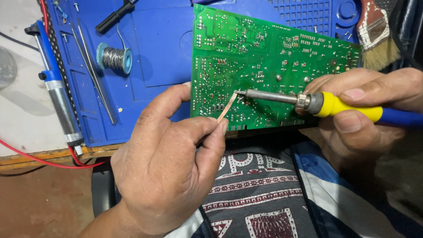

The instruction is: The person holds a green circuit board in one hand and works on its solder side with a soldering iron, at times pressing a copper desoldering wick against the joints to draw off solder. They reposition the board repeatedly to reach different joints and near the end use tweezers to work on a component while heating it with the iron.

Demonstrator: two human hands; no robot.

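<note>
One green circuit board (273, 66), propped on blue mat (158, 57). Left hand (167, 167) pinches one copper braid strip (228, 107); right hand (365, 110) is clamped on one soldering iron (308, 102). Tip and braid meet on board. Nearby: one solder spool (114, 58), one tweezers (94, 72), one brush (376, 35).

Glossy green circuit board (273, 66) dotted with shiny solder, coppery braid strip (228, 108), soldering iron (326, 103) with dull metal shaft and smooth yellow-blue plastic grip, matt blue rubbery mat (163, 48), bristly brush (376, 39) at the desk's far right corner

Green circuit board (273, 66), blue mat (158, 48), yellow-and-blue soldering iron (335, 105), copper-coloured braid (228, 108), red wire (35, 156).
</note>
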